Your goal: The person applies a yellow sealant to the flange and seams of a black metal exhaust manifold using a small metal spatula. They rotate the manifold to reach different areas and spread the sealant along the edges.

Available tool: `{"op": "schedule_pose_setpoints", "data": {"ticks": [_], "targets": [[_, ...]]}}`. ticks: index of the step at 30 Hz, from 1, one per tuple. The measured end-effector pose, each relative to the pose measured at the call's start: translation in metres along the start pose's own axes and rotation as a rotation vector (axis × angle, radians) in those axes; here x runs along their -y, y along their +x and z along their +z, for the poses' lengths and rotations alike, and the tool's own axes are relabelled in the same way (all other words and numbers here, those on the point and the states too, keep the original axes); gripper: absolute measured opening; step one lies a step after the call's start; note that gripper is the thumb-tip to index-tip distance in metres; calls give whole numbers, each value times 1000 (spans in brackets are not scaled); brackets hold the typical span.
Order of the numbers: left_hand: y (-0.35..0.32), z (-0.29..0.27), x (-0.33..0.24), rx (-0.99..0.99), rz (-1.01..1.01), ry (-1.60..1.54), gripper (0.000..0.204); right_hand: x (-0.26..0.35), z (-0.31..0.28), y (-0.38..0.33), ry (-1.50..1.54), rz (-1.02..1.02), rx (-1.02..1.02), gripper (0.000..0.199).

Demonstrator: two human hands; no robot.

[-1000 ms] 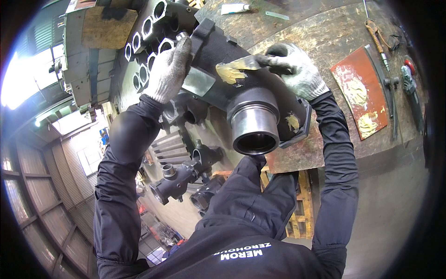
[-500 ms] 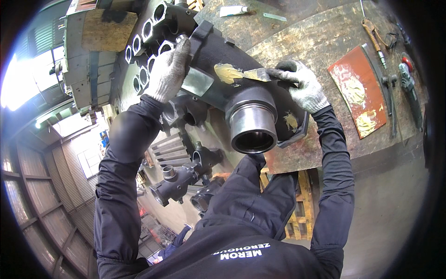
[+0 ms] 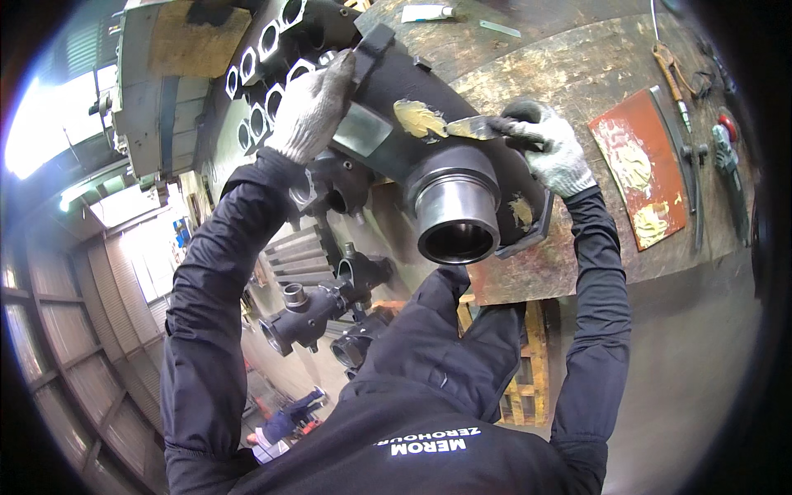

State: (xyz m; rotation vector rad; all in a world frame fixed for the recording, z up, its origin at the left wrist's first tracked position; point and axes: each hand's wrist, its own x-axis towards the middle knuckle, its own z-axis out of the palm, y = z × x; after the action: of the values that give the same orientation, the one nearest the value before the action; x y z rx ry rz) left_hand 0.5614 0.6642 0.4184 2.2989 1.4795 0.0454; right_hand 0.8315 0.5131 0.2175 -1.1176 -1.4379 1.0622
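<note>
Right hand (image 3: 554,153) clenched on putty knife (image 3: 472,127) — blade touching yellow filler (image 3: 418,117) on black casting (image 3: 429,157). Left hand (image 3: 311,107) flat on casting, grip released (tabletop (image 3: 569,66) underneath).

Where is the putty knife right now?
In the head view, the putty knife is in the right hand, its blade on the yellow paste atop the black casting, just above the steel bore.

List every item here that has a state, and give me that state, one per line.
Left hand: gloved, pressed flat on the casting.
Right hand: gloved, gripping the putty knife.
Putty knife: blade on the casting, touching the putty.
Black casting: lying on the bench, yellowish putty patches on it.
Red board: flat on the bench, smeared with putty.
</note>
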Motion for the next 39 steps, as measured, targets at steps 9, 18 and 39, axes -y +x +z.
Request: {"op": "schedule_pose_setpoints", "data": {"ticks": [9, 18, 39], "targets": [[-4, -3, -4, -14, 8, 171, 70, 9, -6, 0, -329, -124, 22, 54], [7, 2, 21, 131, 221, 283, 42, 12, 3, -132, 54, 509, -505, 37], [32, 25, 47, -22, 624, -400, 49, 141, 167, -201, 686, 752, -1406, 33]]}}
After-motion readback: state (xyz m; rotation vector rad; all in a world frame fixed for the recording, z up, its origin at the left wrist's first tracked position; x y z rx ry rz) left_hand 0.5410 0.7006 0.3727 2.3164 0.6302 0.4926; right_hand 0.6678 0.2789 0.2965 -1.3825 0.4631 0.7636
